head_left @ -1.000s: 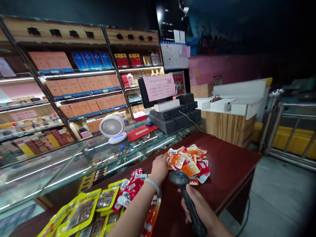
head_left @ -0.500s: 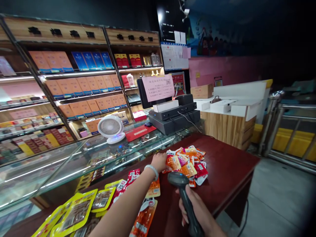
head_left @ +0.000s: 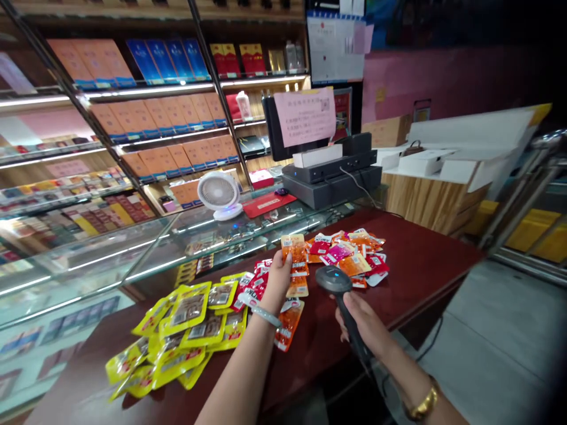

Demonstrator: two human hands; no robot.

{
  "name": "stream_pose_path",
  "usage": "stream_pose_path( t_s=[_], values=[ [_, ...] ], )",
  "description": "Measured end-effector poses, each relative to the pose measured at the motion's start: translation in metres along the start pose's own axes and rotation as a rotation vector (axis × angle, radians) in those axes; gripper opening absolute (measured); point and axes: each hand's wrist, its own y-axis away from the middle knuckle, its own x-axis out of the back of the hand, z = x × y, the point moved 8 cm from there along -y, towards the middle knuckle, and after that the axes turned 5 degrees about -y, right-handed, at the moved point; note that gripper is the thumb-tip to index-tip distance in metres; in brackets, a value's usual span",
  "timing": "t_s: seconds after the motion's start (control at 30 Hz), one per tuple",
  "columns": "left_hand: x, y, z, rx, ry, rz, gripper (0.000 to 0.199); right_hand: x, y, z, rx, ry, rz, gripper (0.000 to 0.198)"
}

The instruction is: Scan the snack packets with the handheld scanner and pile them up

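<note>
The left hand [head_left: 278, 282] pinches an orange snack packet [head_left: 294, 245] over the bench [head_left: 429, 245], near the barcode scanner [head_left: 333, 280] gripped in the right hand [head_left: 364, 323]; the packet looks light, soft and slick, so its flat sealed edge likely offers the surest hold

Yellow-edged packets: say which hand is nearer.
Left: the left hand holds an orange packet right of the yellow-edged packets; the right hand, gripping a scanner, is farther right.
</note>
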Motion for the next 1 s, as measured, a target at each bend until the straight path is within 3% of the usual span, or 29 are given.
stream_pose_path(
  t_s=[0.27, 0.53, 0.83, 1.0],
  values=[
    [0.013, 0.003, -0.014, -0.02, 0.172, -0.022, 0.028, -0.042, 0.006, 0.001, -0.012, 0.183, -0.097, 0.046],
    [0.022, 0.009, -0.014, -0.008, 0.004, -0.023, 0.03, -0.062, -0.006, -0.002, -0.004, 0.198, -0.083, 0.047],
    [0.018, 0.009, -0.01, -0.043, -0.085, -0.03, 0.024, -0.09, -0.04, -0.033, 0.06, 0.179, -0.15, 0.053],
    [0.024, 0.003, -0.014, -0.046, -0.276, -0.028, 0.026, -0.09, -0.043, -0.026, 0.051, 0.155, -0.133, 0.056]
  ],
)
